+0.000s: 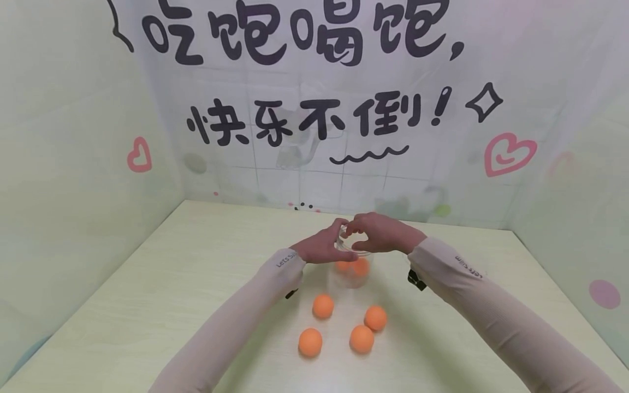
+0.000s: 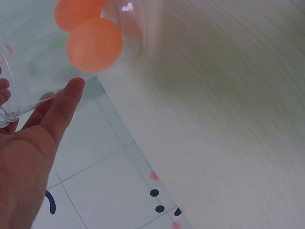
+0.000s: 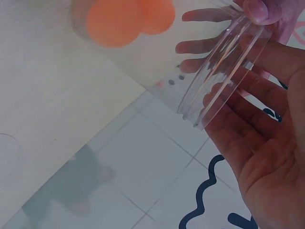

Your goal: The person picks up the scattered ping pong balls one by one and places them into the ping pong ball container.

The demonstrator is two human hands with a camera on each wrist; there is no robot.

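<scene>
Hands meet over a clear plastic jar (image 1: 352, 271) standing on the pale table (image 1: 196, 284): the left hand (image 1: 321, 248) and the right hand (image 1: 378, 233) both grasp its rim with curled fingers. Two orange balls (image 1: 355, 266) sit inside the jar; four more orange balls (image 1: 342, 325) lie on the table just in front.

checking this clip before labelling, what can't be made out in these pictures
- Head view: the clear jar rim is hidden by the left hand and right hand.
- Head view: the balls in the jar are blurred through the wall; their count is unsure.
- Left wrist view: the jar's top is cut off by the edge.
- Right wrist view: the balls are out of focus.
</scene>
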